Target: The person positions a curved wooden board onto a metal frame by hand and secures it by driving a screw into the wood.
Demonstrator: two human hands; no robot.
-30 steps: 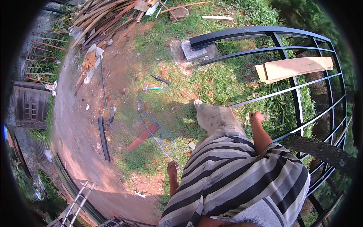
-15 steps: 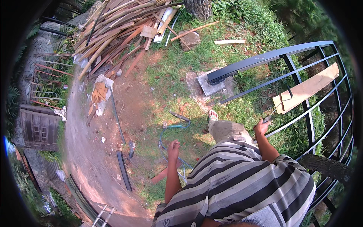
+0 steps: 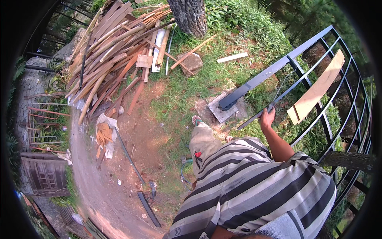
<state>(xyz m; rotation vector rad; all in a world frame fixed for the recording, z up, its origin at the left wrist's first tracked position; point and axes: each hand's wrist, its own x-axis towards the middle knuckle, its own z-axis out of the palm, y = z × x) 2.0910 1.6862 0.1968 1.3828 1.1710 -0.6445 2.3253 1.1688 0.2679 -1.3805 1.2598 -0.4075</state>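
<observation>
My right hand (image 3: 267, 116) is closed on a small grey tool with a thin rod, beside the dark metal frame (image 3: 266, 73) on my right. A pale wooden board (image 3: 314, 89) lies across the frame just right of that hand. The frame's near-left end rests on a grey concrete block (image 3: 225, 112). My left hand is hidden behind my striped shirt. A small red and black item (image 3: 197, 154) shows at my trouser leg, and my sandalled foot (image 3: 196, 120) is on the grass near the block.
A big pile of planks and poles (image 3: 107, 59) lies beside a tree trunk (image 3: 187, 16). A white sack with wood pieces (image 3: 107, 131), a long dark bar (image 3: 148, 208) and a hose (image 3: 184, 171) lie on the ground. An old wooden door (image 3: 45, 175) is far left.
I have stepped forward toward the concrete block. My right hand has moved forward along the frame with the tool. My left hand rose, then went out of sight.
</observation>
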